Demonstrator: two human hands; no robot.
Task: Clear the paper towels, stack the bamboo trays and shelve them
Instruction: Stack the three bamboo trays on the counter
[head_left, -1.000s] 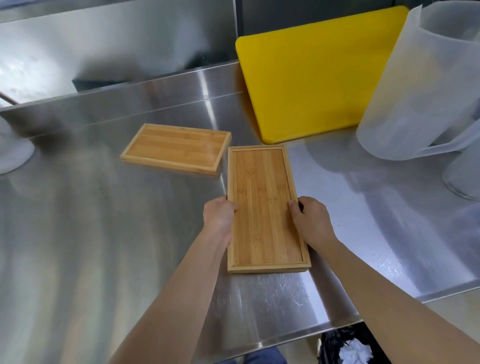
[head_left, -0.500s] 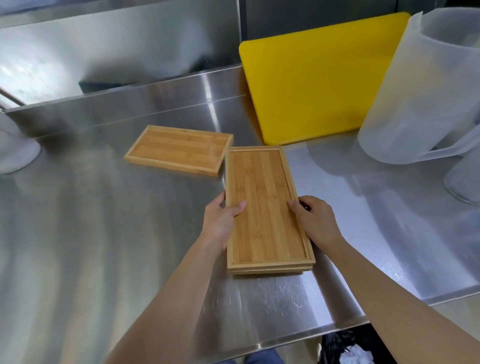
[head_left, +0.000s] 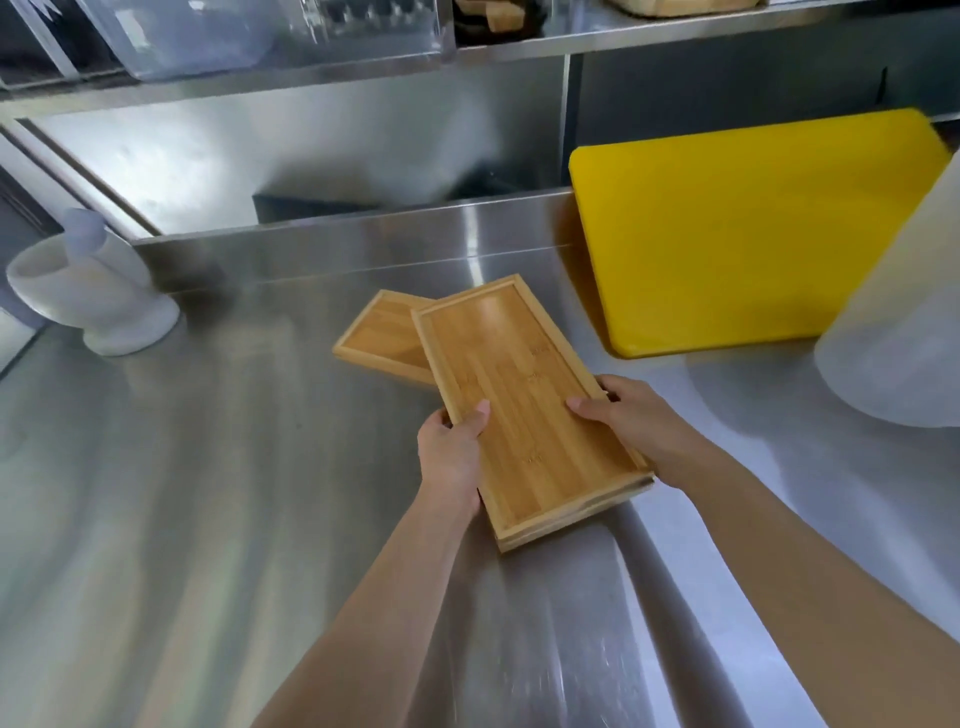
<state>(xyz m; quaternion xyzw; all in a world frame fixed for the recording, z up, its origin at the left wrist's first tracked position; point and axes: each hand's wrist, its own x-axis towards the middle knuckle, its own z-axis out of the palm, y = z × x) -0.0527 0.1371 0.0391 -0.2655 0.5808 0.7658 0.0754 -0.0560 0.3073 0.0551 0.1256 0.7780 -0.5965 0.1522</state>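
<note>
A small stack of bamboo trays (head_left: 524, 395) is lifted off the steel counter and tilted, far end higher. My left hand (head_left: 452, 457) grips its left long edge, thumb on the top tray. On the right long edge my right hand (head_left: 628, 421) holds it with the thumb inside the rim. Another bamboo tray (head_left: 384, 338) lies flat on the counter behind, partly hidden under the far end of the stack. No paper towels show on the counter.
A yellow cutting board (head_left: 748, 234) leans against the back wall at right. A translucent plastic jug (head_left: 898, 343) stands at the right edge. At far left sits a white mortar with pestle (head_left: 98, 291). A steel shelf (head_left: 519, 47) with clear containers runs overhead.
Both hands have lifted the tray stack off the counter and carried it back over the lone tray. My view has tipped up, so the overhead shelf and the mortar now show.
</note>
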